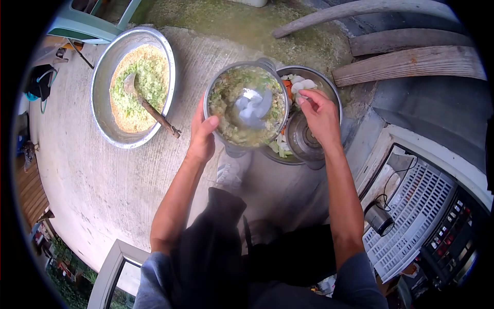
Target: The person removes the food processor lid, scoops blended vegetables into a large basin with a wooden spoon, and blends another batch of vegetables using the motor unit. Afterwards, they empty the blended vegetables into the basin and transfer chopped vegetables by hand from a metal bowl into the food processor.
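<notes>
Holding firm on the left side, with the left hand [203, 131] clamped on a round, grey-rimmed bowl [242, 64] and the thumb laid at the rim. Raised up in front of the body, just here, with 2 grey handles on opposite sides. Filled inside with a wet-looking chopped mix [231, 129], and right in the middle, a pale blade piece [253, 108].

Over to the right hand [323, 118] now! Bent above the right-hand basin [326, 82], with thumb and forefinger close together, right beside some white slices [304, 85]. Pinching 1 of them or nothing at all? Impossible to tell from here. Just below the fingers, a round lid [304, 136], partly covered by the hand; no telling whether touched. Around it in the same basin, orange pieces [287, 90] and pale green leaves [280, 148], partly hidden behind the raised bowl.

Across to the left, well apart from the bowl, on the concrete floor [67, 129]: a silvery basin [103, 110], loaded with yellowish crumbs [128, 121] under chopped greens [152, 82]. Resting in there, a wooden-handled spoon [149, 108], leaning out across the rim.
</notes>
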The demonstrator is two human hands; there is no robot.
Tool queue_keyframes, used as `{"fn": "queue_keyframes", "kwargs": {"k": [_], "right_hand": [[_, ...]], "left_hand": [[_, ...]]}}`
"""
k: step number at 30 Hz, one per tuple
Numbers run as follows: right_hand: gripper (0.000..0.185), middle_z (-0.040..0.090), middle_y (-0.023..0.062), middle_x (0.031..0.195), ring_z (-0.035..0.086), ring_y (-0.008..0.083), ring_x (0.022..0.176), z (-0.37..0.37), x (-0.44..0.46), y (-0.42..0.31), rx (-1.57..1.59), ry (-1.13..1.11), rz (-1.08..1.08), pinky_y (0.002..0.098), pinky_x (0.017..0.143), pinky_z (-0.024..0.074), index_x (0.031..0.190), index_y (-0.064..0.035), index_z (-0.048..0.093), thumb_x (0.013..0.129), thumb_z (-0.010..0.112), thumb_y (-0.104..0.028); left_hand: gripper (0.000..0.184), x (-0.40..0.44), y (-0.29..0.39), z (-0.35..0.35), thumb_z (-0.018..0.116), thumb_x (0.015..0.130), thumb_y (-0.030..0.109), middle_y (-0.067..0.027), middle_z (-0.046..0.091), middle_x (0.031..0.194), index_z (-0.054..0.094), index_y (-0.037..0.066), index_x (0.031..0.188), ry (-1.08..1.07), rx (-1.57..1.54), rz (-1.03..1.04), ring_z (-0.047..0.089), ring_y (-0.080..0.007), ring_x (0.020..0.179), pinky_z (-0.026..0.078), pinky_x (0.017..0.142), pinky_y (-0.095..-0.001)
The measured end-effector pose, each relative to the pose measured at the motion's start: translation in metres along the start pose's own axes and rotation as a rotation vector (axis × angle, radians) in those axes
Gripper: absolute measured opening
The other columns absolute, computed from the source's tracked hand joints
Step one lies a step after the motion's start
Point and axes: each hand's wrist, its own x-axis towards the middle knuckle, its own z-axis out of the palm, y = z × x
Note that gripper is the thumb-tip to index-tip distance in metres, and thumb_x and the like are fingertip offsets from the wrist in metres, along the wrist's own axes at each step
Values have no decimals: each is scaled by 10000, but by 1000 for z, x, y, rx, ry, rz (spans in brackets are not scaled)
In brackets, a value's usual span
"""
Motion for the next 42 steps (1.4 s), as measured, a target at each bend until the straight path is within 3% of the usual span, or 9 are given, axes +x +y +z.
{"fn": "queue_keyframes", "kwargs": {"k": [8, 16, 17, 19, 24, 27, 31, 38, 42], "right_hand": [[184, 661, 78, 867, 619, 298, 792, 68, -4, -70, -235, -164, -591, 426, 746, 482, 1008, -74, 711, 847, 767, -145], [111, 666, 100, 842, 640, 315, 790, 149, 28, -161, -45, -145, -835, 433, 710, 512, 956, -58, 691, 860, 734, -92], [111, 679, 107, 850, 651, 317, 780, 169, 34, -169, 57, -152, -784, 428, 702, 521, 966, -51, 690, 869, 729, -89], [111, 704, 120, 867, 673, 320, 761, 207, 44, -184, 262, -182, -677, 418, 686, 537, 984, -37, 689, 888, 720, -84], [189, 746, 94, 834, 692, 139, 719, 282, 62, -185, 552, -401, -234, 300, 669, 545, 1123, -16, 710, 1016, 634, -151], [195, 743, 84, 838, 669, 131, 702, 316, 67, -175, 619, -420, -70, 281, 662, 533, 1124, -13, 712, 1025, 622, -155], [253, 741, 84, 851, 641, 110, 690, 344, 77, -141, 747, -424, 176, 270, 647, 518, 1111, 19, 702, 1039, 584, -193], [269, 721, 93, 677, 667, 147, 548, 338, 82, -122, 452, -322, 183, 303, 536, 522, 873, 31, 710, 994, 610, -187], [257, 724, 93, 692, 672, 148, 556, 328, 78, -120, 488, -360, 136, 301, 538, 524, 909, 31, 717, 997, 612, -186]], "left_hand": [[1174, -10, 20, 7, 774, 722, 587, -186, 428, 1540, 269, -21, 1590, 30, 25, 55, 432, -295, 1425, 307, 1203, -418], [1079, -27, 84, -56, 789, 725, 536, -163, 475, 1483, 333, -11, 1536, 327, -132, 351, 490, -293, 1360, 397, 1150, -432], [877, -27, 87, -80, 728, 808, 476, -145, 566, 1434, 426, 27, 1498, 373, -113, 448, 572, -293, 1301, 463, 1121, -457], [849, -26, 104, -113, 723, 820, 464, -142, 576, 1422, 437, 25, 1487, 498, -57, 545, 578, -284, 1294, 469, 1112, -454], [1096, -33, 138, -177, 819, 767, 407, -191, 452, 1515, 253, -38, 1594, 820, 185, 624, 491, -278, 1349, 379, 1147, -395], [897, -33, 141, -212, 750, 832, 285, -171, 494, 1486, 334, 6, 1576, 946, 372, 666, 537, -264, 1303, 416, 1116, -377], [983, -36, 149, -225, 804, 795, 269, -176, 474, 1495, 306, 8, 1600, 1003, 711, 661, 522, -257, 1294, 402, 1117, -370], [982, -27, 155, -218, 839, 779, 249, -206, 435, 1540, 334, -19, 1578, 1015, 869, 639, 457, -309, 1387, 342, 1181, -413], [896, -19, 148, -226, 782, 808, 207, -203, 469, 1503, 356, -21, 1563, 999, 565, 649, 489, -315, 1357, 379, 1152, -408]]}}
